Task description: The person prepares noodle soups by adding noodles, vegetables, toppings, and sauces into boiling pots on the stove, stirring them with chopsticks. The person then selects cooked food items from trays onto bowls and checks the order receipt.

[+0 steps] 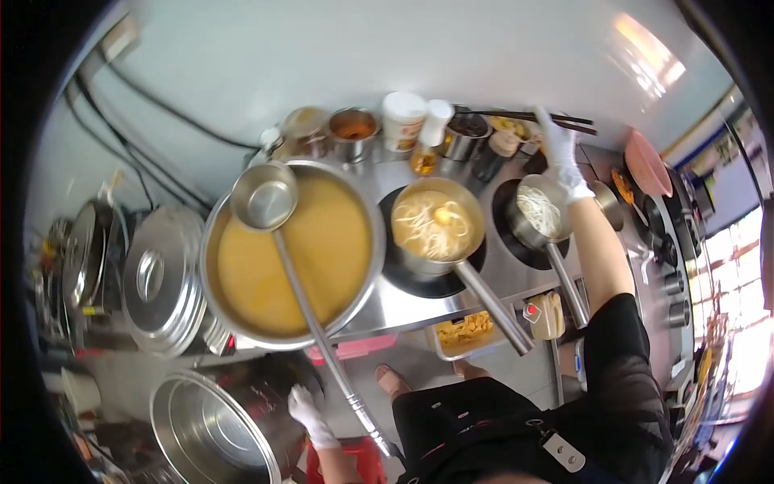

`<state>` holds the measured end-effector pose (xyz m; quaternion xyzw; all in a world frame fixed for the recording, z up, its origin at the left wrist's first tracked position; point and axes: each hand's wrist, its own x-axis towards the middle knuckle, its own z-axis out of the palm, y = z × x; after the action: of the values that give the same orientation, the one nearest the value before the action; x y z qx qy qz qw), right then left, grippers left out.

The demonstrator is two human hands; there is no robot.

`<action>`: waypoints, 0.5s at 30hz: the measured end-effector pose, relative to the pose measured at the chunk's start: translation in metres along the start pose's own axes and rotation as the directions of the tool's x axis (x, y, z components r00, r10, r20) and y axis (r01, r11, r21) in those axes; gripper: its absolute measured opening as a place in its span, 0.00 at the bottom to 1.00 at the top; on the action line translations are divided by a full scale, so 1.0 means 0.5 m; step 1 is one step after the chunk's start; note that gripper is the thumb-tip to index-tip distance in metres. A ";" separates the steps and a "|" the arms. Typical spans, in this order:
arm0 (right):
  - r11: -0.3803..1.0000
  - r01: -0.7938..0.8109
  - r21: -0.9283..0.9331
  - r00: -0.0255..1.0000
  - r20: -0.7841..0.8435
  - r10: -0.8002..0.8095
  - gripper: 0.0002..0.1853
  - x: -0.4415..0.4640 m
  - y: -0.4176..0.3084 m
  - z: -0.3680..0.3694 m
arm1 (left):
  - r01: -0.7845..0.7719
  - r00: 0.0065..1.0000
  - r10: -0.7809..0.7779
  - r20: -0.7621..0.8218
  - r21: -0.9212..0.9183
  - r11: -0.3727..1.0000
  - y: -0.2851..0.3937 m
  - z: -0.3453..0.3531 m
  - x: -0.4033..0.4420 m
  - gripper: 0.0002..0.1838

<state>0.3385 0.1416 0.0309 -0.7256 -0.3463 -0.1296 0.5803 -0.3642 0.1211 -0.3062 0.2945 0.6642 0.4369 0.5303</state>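
Note:
My right hand (564,157), in a white glove, grips a pair of dark chopsticks (516,118) above the jars along the wall. Below it stands a small saucepan (556,230) with white noodles (538,211). To its left another saucepan (477,290) holds noodles in broth (431,230) with something yellow on top. My left hand (308,410), gloved too, hangs low beside a large steel pot (270,427), its fingers curled with nothing visible in them. A long-handled ladle (310,315) lies across a wide basin (373,270) of yellowish broth (314,242).
Along the wall stand a white tub (403,113), a pump bottle (431,129), a steel cup of red seasoning (353,133) and several jars. Stacked lids (157,266) lean at the left. A pink bowl (647,165) sits at the right, and a food container (463,335) is below the counter.

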 end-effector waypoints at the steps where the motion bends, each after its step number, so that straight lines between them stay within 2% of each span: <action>1: 1.000 -0.014 -0.012 1.000 0.021 0.014 0.13 0.001 -0.015 -0.009 | -0.215 0.975 0.223 -0.014 0.219 0.952 -0.037 -0.017 -0.045 0.15; 2: 1.000 -0.003 0.020 1.000 0.012 0.002 0.12 -0.001 -0.023 -0.017 | 0.005 1.000 -0.004 -0.018 0.082 0.997 -0.047 -0.038 -0.095 0.13; 3: 0.997 -0.003 0.082 0.999 0.053 -0.002 0.13 0.013 0.005 -0.025 | -0.046 0.999 0.053 -0.010 0.346 0.937 0.003 -0.026 -0.184 0.13; 4: 0.994 -0.068 0.087 0.996 0.056 0.063 0.12 0.015 0.000 -0.036 | -0.262 0.965 0.213 0.152 0.542 0.798 -0.101 -0.092 -0.184 0.13; 5: 0.986 -0.136 0.095 0.989 0.063 0.130 0.12 0.014 -0.004 -0.041 | -0.042 0.999 0.037 0.022 0.313 0.949 -0.145 -0.116 -0.220 0.12; 6: 0.989 -0.099 0.111 0.992 0.087 0.090 0.11 0.017 0.006 -0.044 | 0.044 0.955 -0.058 0.290 0.055 0.998 -0.212 -0.192 -0.216 0.10; 7: 0.990 -0.061 0.131 0.993 0.112 0.046 0.10 0.026 0.022 -0.052 | 0.184 0.971 -0.178 0.160 -0.021 0.983 -0.179 -0.158 -0.291 0.10; 8: 0.990 -0.013 0.138 0.988 0.152 -0.008 0.10 0.039 0.063 -0.050 | 0.260 0.966 -0.260 -0.003 0.049 0.964 -0.155 -0.126 -0.345 0.11; 9: 0.986 -0.093 0.136 0.969 0.240 0.058 0.11 0.042 0.049 -0.061 | 0.344 0.930 -0.324 -0.173 0.101 0.933 -0.130 -0.094 -0.388 0.12; 10: 0.977 -0.137 0.164 0.962 0.256 0.092 0.11 0.048 0.072 -0.057 | 0.335 0.932 -0.313 -0.184 0.101 0.937 -0.125 -0.085 -0.414 0.12; 12: 0.945 -0.213 0.247 0.951 0.275 0.143 0.11 0.059 0.127 -0.050 | 0.313 0.950 -0.311 -0.042 0.051 0.948 -0.127 -0.067 -0.467 0.13; 13: 0.943 -0.234 0.236 0.952 0.253 0.173 0.10 0.067 0.136 -0.054 | 0.309 0.950 -0.306 -0.053 0.048 0.950 -0.117 -0.041 -0.499 0.13; 15: 0.904 -0.302 0.304 0.942 0.240 0.234 0.10 0.086 0.174 -0.070 | 0.203 0.976 -0.187 -0.112 0.157 0.967 -0.063 0.057 -0.581 0.14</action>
<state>0.4342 0.1167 0.0011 -0.6658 -0.3157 0.0855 0.6706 -0.2580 -0.1336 -0.2062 0.2498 0.7489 0.3389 0.5117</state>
